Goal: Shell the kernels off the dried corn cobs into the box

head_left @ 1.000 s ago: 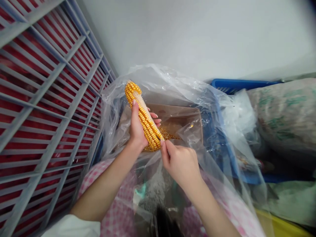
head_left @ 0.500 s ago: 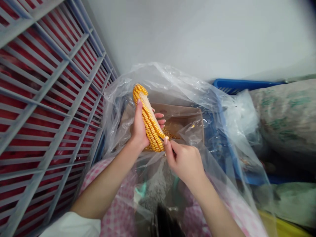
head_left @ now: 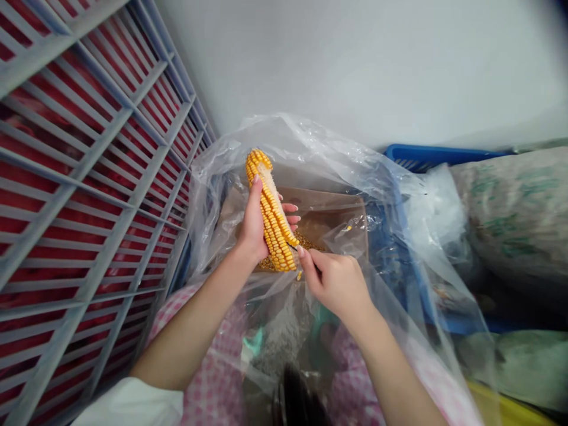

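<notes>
My left hand [head_left: 256, 222] is wrapped round a yellow ear of corn [head_left: 276, 228], thumb along its near side and fingers behind it. The ear tilts, its upper end to the left. A pale strip of bare cob runs down its right side, where kernels are gone. My right hand [head_left: 337, 284] is closed at the lower end of the ear. From its pinch a thin dark tool [head_left: 291, 246] pokes in between the kernel rows; most of it is hidden in the hand. Just under the fingertips, loose kernels [head_left: 299, 276] are in the air or on the plastic.
Below the ear is a cardboard box [head_left: 328, 204] with loose kernels inside, draped in a clear plastic bag [head_left: 284, 139]. A grey slatted crate [head_left: 128, 112] rises at left. On the right, a blue basket [head_left: 426, 152] holds a full sack [head_left: 519, 207]. A wall stands behind.
The kernel at my right fingertips has come away, and loose kernels show below them. The dark tool is now more visible. Ear and hands sit slightly further right in view.
</notes>
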The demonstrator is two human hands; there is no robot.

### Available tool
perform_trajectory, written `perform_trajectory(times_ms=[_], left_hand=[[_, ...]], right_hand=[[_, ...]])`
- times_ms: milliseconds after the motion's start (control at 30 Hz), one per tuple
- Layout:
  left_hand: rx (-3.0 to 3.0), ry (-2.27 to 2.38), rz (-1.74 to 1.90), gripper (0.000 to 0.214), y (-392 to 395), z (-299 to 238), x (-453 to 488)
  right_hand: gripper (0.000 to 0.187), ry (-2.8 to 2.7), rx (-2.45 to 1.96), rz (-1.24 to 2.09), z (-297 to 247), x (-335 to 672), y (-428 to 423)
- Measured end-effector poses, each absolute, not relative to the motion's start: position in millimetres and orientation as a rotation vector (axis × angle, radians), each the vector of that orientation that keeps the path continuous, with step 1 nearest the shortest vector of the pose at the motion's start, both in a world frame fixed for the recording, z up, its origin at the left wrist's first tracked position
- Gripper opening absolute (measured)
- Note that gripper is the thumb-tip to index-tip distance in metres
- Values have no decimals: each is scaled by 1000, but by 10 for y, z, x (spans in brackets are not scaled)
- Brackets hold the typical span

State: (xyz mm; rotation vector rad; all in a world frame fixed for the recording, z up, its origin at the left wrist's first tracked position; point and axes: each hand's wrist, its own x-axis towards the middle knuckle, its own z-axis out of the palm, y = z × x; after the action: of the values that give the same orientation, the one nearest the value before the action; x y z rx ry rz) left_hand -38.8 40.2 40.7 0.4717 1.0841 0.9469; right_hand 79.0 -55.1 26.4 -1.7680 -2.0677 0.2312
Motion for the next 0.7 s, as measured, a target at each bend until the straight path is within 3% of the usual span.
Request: perform_trajectory(times_ms=[700], left_hand=[[380, 1063, 796, 47, 478, 360, -416]], right_hand=[[44, -2172, -1611, 310, 223, 907, -415]])
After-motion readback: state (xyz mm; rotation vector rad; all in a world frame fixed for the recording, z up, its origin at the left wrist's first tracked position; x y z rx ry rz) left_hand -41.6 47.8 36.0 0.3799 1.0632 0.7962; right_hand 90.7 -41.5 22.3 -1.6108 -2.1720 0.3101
